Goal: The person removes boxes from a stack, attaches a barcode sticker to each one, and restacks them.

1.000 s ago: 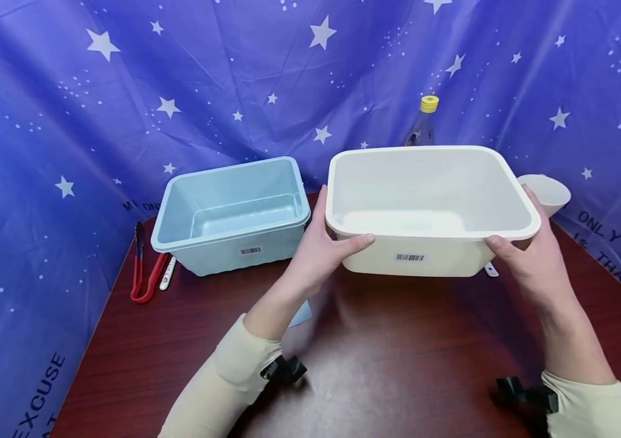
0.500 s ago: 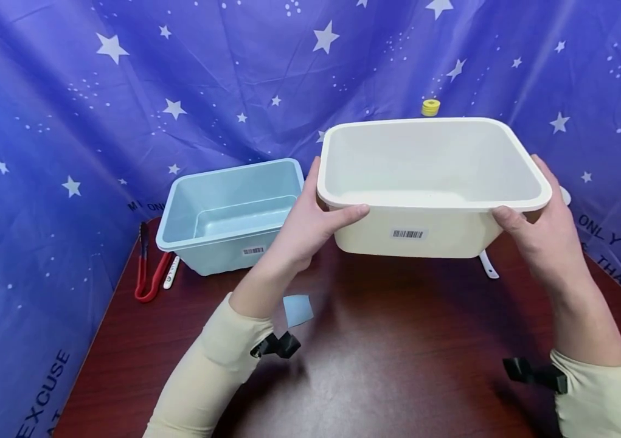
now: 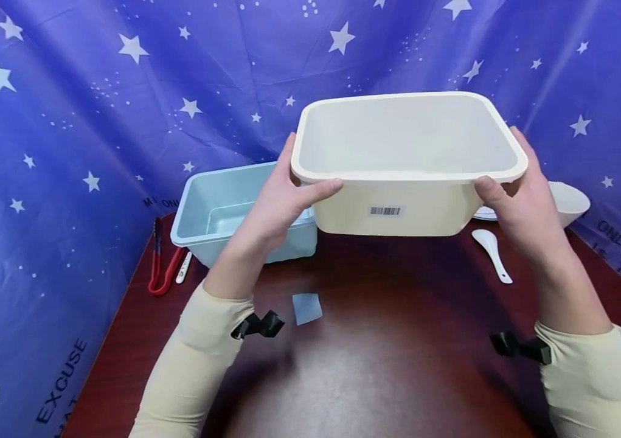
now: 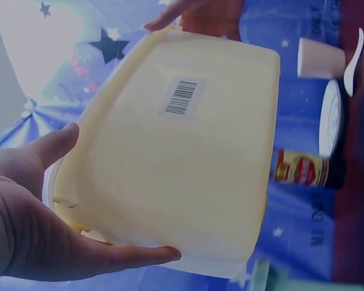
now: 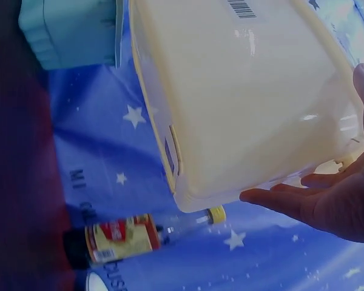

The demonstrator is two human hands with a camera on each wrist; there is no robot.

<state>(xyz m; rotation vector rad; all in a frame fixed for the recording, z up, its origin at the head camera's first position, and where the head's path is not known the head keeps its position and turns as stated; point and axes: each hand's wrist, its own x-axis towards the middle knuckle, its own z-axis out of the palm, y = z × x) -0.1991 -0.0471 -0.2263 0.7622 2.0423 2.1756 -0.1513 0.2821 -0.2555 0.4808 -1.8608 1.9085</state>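
Head view: left hand [image 3: 277, 207] and right hand [image 3: 518, 204] are gripping the white tub [image 3: 405, 164] by its short ends, thumbs curling over the rim, fingers underneath. Tub is hanging in the air above the table [image 3: 387, 365], opening up, long axis running left-right, barcode side facing the person. Versus a second ago it is sitting higher and further left, now overlapping the blue tub [image 3: 217, 210].

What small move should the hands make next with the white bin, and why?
Probably carry the white bin a little to the left, over the blue bin. The left hand and the right hand hold its rim at both ends, it hangs level above the table, and the blue bin lies open beside it.
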